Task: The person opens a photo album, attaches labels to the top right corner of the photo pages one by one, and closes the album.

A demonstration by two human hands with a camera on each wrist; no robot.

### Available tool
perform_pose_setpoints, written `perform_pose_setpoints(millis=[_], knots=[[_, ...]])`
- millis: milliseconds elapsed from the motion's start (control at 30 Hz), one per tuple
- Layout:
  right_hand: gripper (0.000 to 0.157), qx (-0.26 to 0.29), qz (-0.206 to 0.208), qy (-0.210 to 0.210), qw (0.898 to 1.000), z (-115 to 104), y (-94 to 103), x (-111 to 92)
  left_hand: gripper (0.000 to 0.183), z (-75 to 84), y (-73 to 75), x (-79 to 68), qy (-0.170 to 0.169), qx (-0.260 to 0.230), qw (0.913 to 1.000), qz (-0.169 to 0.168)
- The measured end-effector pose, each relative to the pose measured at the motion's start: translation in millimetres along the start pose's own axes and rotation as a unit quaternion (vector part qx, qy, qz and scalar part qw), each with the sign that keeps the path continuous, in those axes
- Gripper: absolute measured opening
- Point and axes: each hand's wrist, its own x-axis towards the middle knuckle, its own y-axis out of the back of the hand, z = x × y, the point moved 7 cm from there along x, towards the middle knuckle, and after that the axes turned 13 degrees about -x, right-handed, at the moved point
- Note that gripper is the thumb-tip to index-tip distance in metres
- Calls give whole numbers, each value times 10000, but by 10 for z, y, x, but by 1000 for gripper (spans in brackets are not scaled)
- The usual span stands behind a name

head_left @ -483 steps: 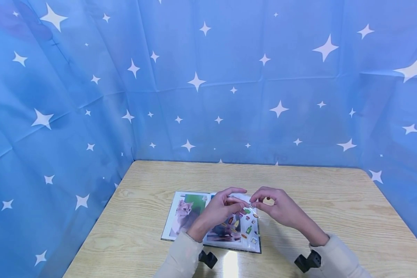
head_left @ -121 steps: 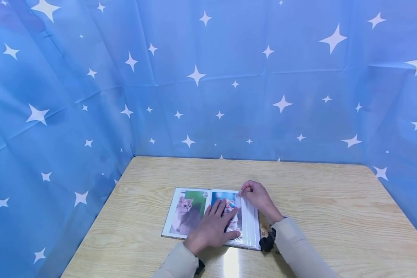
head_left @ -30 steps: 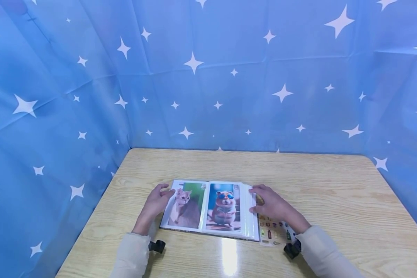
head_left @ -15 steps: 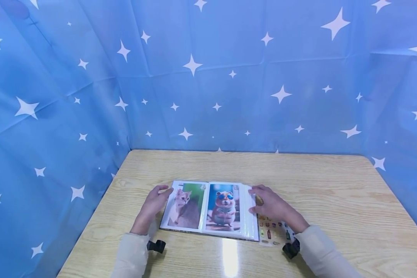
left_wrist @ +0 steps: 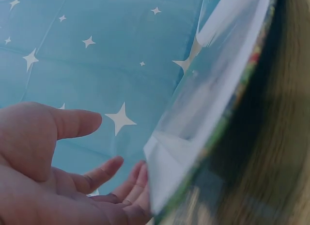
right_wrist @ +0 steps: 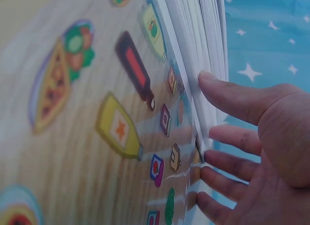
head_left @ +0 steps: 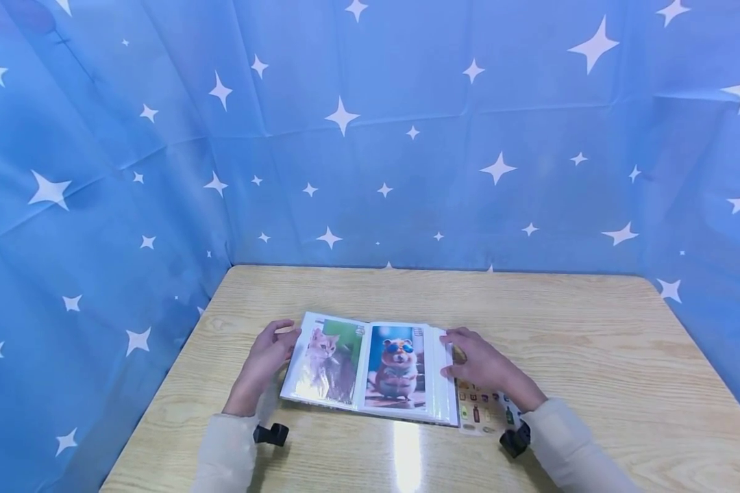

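Observation:
A photo album (head_left: 442,404) lies spread on the wooden table, a cat photo (head_left: 345,356) on its left page and a hamster in sunglasses photo (head_left: 397,373) on its right. My left hand (head_left: 264,359) has its fingers behind the album's left cover, which is tilted up off the table; the thumb is free in the left wrist view. At the opposite side, my right hand (head_left: 484,363) touches the page edges with thumb and fingertips, fingers loosely extended. A clear sticker sheet (head_left: 469,430) with food and bottle pictures sticks out from the album's right edge, partly beneath my right hand.
The light wood table (head_left: 592,342) reaches back to a blue curtain (head_left: 370,164) with white stars, which also runs along the left side. Black wrist cameras sit at both sleeves. A bright reflection shines on the table in front of the album.
Within the last half second my left hand has shifted slightly left and raised the left cover. Earlier both hands handled the sticker sheet over the right page; it now lies at the album's right side.

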Motion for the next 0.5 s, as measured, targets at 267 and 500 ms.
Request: perform_pose_setpoints(millis=[267,500], knots=[[61,11,-56,49,10000,18,-10,2,45,119,-29,-9,-524,-105,9985,-83],[62,-52,-32,69,10000,-29,27,-24,41,233,-92,-39,-960,-165,9951,-141]])
